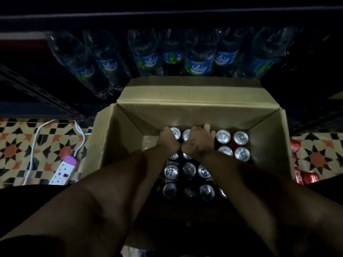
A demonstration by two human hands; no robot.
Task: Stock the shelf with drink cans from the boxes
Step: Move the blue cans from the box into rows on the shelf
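The drink cans (223, 136) stand packed in rows inside an open cardboard box (187, 110), their silver tops with pull tabs catching the dim light while their dark bodies stay in shadow; two cans at the right of the far rows show red sides. Both bare arms reach down into the box. The left hand (168, 140) is curled over a can in the far row, and the right hand (197, 140) lies just beside it, touching it at the wrist, with its fingers (206, 127) bent over the tops of neighbouring cans; whether either hand fully grips a can cannot be told in the blur. The box sits on a floor (315, 156) tiled in a star pattern of cream, black and orange, its flaps folded outward. Left of the box lie a white power strip (64, 169) with a pink end and its white cable (35, 141). Right of the box, red cans (306, 178) lie on their sides on the floor. Beyond the box, a dark metal shelf (167, 15) holds clear water bottles (199, 58) with blue labels. Every can in the box stands upright, long axis vertical, top toward the camera.
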